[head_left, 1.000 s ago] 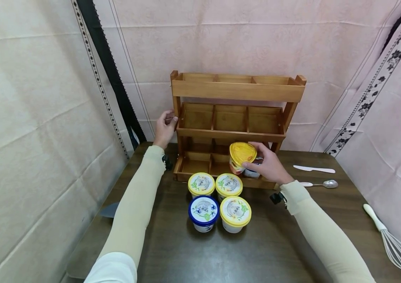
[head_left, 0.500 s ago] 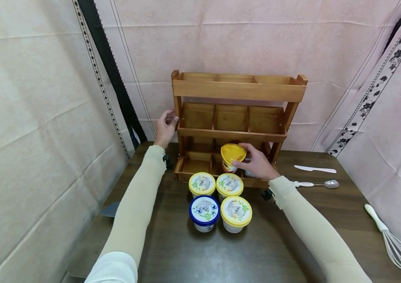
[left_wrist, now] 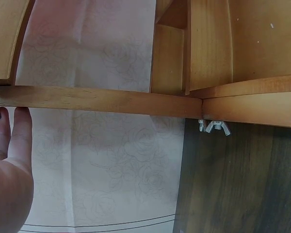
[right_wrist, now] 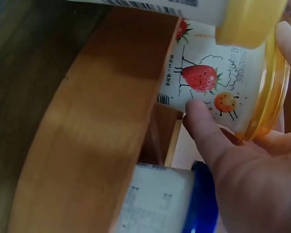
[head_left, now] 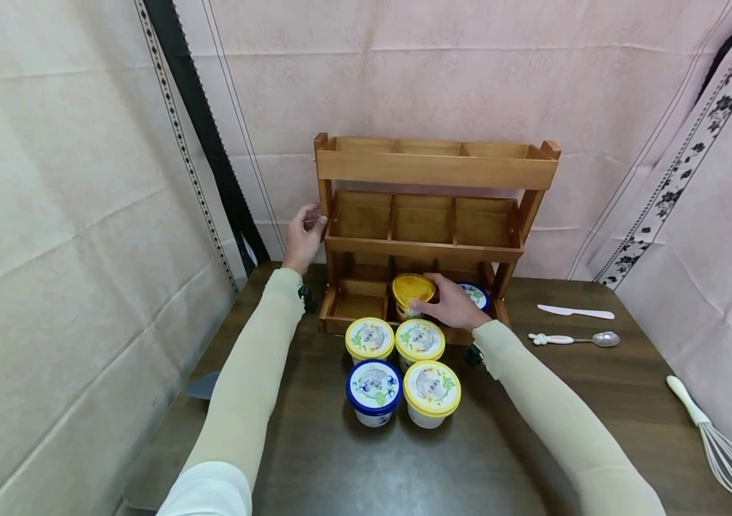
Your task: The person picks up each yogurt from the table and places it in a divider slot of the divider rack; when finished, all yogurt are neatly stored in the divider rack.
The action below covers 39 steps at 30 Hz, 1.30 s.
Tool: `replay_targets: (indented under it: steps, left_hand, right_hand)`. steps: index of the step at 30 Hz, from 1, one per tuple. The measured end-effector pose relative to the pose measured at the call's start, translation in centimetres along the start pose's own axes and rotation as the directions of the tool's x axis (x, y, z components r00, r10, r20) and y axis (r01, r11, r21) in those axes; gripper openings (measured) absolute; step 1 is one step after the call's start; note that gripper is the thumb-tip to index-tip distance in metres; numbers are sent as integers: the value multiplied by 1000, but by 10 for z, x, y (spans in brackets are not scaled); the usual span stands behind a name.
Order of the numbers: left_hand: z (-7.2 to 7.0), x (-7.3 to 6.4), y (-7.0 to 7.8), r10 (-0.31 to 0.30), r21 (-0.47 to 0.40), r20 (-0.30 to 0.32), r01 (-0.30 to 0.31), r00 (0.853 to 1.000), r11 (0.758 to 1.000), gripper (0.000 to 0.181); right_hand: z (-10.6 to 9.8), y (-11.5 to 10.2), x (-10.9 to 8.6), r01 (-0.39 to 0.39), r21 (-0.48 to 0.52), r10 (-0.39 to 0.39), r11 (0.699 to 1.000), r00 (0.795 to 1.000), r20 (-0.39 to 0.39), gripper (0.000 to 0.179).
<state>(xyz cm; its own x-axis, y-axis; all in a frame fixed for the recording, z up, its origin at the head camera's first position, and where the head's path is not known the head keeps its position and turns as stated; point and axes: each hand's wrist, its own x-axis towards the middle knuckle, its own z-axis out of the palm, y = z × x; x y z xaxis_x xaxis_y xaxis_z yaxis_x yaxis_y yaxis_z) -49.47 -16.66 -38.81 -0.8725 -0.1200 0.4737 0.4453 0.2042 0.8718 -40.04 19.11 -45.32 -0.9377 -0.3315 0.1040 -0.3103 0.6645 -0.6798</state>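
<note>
My right hand [head_left: 454,304] grips a yellow-lidded tub [head_left: 413,289] in the middle compartment of the wooden rack's [head_left: 436,172] bottom tier. Strawberry and orange drawings cover the tub's side [right_wrist: 199,80] in the right wrist view, where the thumb presses on it. Beside that hand, a blue-lidded tub [head_left: 475,295] sits in the right bottom compartment, partly hidden. At the rack's left side, fingertips of my left hand [head_left: 303,240] touch the side post [left_wrist: 97,99], close to a wing nut. Those fingers look mostly straight in the left wrist view.
In front of the rack stand three yellow-lidded tubs [head_left: 432,388] and a blue-lidded tub [head_left: 374,388]. On the table's right lie a white knife [head_left: 575,312], a spoon [head_left: 604,339] and a whisk [head_left: 720,444]. A grey flat object [head_left: 201,386] lies by the left arm.
My right hand has carried the yellow-lidded tub left and lowered it from above the right bottom compartment into the middle one. The blue-lidded tub there shows more. My left hand stays at the post.
</note>
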Motion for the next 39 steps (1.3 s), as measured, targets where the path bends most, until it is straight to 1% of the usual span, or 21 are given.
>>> replay_targets:
  steps: [3,10,14,21,28,33,39]
  left_hand:
    - [0,0,-1,5,2,-2,-5,1000,1000,37]
    - [0,-1,0,15,12,0,-15,1000,1000,36]
    - [1,0,0,12,10,-3,-12,1000,1000,36]
    - [1,0,2,9,-6,-1,-9,1000,1000,36]
    - [1,-1,2,5,-1,1,-5,1000,1000,36]
    - [2,-1,1,9,-7,1,-9,1000,1000,35]
    - [1,0,1,21,-12,-4,-21,1000,1000,35]
  right_hand:
    - [3,-1,3,-2,-14,2,1000,1000,0,100]
    - [7,-4,9,-35,-58,34,998,999,-18,97]
    - [8,-2,11,-43,-52,42,998,999,-18,97]
    - [4,-6,8,-54,-39,53,998,998,-29,99]
    - [-4,-8,-3,-51,38,52,998,998,-34,97]
    - [-7,-9,-12,-34,93,37,995,999,-30,94]
    - [-10,-10,-27,-16,105,20,994,999,-42,86]
